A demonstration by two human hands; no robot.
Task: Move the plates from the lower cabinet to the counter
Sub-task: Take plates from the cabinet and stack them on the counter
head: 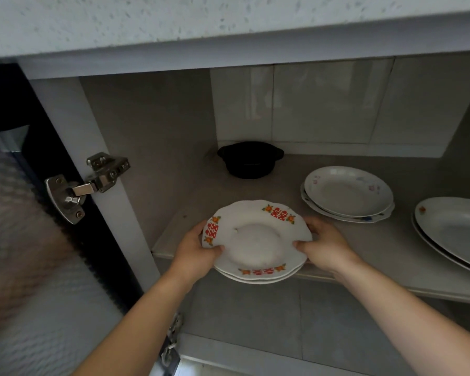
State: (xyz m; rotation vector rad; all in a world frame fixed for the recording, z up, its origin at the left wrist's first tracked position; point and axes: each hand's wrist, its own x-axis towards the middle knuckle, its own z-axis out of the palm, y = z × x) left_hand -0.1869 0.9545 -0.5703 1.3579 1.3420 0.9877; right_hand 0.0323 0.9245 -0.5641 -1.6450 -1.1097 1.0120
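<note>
A small stack of white plates with red and orange rim decoration (255, 240) juts out over the front edge of the cabinet shelf (364, 283). My left hand (198, 253) grips the stack's left rim, thumb on top. Across from it, my right hand (323, 242) grips the right rim the same way. A second stack of white plates with faint floral print (347, 194) rests further back on the shelf. At the right edge lie white oval plates (453, 229), partly cut off by the frame. The speckled counter (201, 20) runs overhead.
A black two-handled pot (250, 160) stands at the back of the shelf near the tiled rear wall. The cabinet door (33, 267) hangs open on the left with metal hinges (87, 185). A lower compartment floor (255, 321) lies beneath the shelf.
</note>
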